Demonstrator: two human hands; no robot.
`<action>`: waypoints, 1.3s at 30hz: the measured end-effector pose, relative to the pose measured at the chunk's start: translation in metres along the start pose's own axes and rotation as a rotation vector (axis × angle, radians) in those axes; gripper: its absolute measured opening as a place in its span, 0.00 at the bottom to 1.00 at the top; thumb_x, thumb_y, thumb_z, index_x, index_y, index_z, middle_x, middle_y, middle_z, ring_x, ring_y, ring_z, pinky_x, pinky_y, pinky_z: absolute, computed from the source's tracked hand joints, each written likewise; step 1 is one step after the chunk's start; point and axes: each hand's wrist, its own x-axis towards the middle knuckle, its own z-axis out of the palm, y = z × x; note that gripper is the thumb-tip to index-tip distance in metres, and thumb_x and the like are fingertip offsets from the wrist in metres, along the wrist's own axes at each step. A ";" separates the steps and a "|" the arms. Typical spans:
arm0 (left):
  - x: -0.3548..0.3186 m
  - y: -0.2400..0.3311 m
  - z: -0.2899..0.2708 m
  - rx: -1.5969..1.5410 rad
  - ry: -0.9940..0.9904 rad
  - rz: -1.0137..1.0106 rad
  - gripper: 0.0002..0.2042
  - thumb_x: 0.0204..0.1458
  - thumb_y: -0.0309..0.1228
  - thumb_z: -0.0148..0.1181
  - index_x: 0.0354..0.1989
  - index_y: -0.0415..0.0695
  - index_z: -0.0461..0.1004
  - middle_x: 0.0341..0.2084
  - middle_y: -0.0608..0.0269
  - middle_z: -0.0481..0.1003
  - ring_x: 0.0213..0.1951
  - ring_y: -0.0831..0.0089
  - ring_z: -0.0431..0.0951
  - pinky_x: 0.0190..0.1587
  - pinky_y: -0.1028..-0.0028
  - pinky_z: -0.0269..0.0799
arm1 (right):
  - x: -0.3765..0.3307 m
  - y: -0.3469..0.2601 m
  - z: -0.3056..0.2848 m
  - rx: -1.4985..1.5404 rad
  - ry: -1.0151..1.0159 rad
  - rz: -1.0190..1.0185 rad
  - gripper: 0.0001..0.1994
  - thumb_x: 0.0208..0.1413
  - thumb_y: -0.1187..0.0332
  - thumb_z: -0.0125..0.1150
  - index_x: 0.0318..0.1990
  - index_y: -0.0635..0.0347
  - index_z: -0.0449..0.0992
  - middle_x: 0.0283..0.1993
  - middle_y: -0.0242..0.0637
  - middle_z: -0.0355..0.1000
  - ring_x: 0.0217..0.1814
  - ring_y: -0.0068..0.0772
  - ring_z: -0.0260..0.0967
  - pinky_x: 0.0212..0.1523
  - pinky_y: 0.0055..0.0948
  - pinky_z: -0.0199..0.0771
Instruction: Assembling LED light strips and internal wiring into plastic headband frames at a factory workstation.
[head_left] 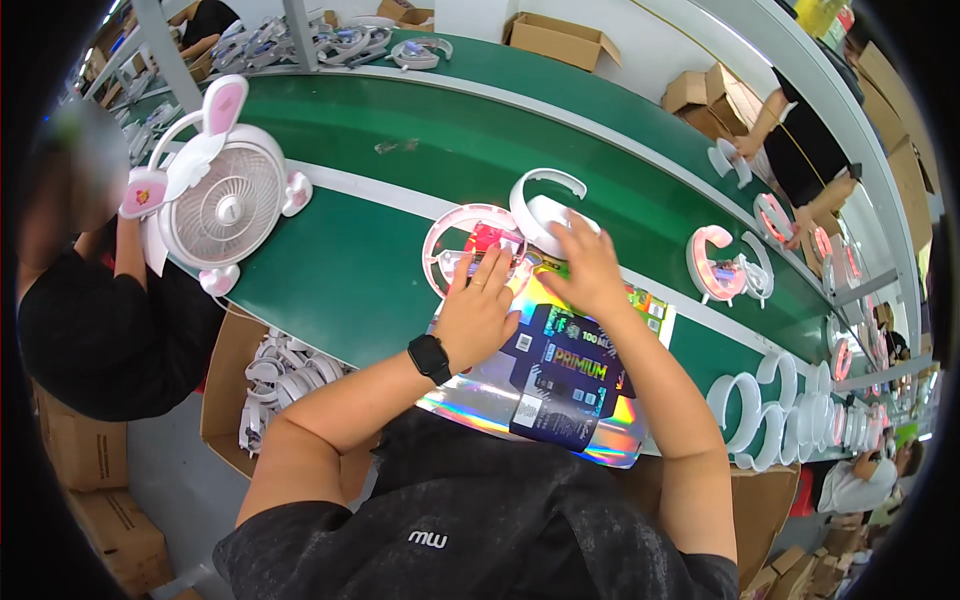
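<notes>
My left hand (476, 312), a dark watch on its wrist, lies with fingers stretched over a round pinkish-white plastic housing (432, 246). Red light and small inner parts show inside this housing; my fingers hide some of them. Just to its right, my right hand (588, 268) grips the lower, rounded part of a white C-shaped plastic shell (520, 205). The shell's curved arm points up and away from me. Beneath both hands a shiny, colourful printed cardboard sheet (525, 360) covers the near edge of the green bench.
A white rabbit-eared fan (230, 205) stands at left beside another person (110, 310). On the green conveyor (420, 120), a red-lit housing (712, 265) sits at right. White C-shaped shells (742, 410) line the near right. Below left, a cardboard box (222, 385) holds white parts.
</notes>
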 end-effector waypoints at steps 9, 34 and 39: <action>0.002 -0.009 0.000 -0.101 0.138 0.050 0.08 0.47 0.31 0.63 0.28 0.37 0.76 0.61 0.47 0.68 0.65 0.53 0.64 0.65 0.50 0.54 | 0.014 0.018 0.003 -0.249 0.311 -0.069 0.16 0.47 0.65 0.68 0.42 0.62 0.74 0.60 0.44 0.69 0.63 0.48 0.66 0.60 0.45 0.68; -0.038 0.040 -0.014 -0.172 -0.133 0.341 0.09 0.50 0.36 0.64 0.29 0.45 0.73 0.63 0.56 0.67 0.67 0.57 0.62 0.66 0.48 0.53 | -0.164 -0.008 0.019 1.084 0.672 0.640 0.10 0.64 0.70 0.60 0.47 0.63 0.70 0.38 0.33 0.74 0.34 0.14 0.68 0.32 0.15 0.67; -0.040 0.040 -0.014 -0.187 -0.129 0.331 0.08 0.51 0.35 0.63 0.29 0.45 0.73 0.62 0.56 0.67 0.67 0.57 0.62 0.66 0.48 0.52 | -0.164 -0.012 0.019 1.069 0.667 0.652 0.10 0.63 0.70 0.60 0.47 0.64 0.70 0.38 0.33 0.74 0.31 0.13 0.67 0.30 0.15 0.66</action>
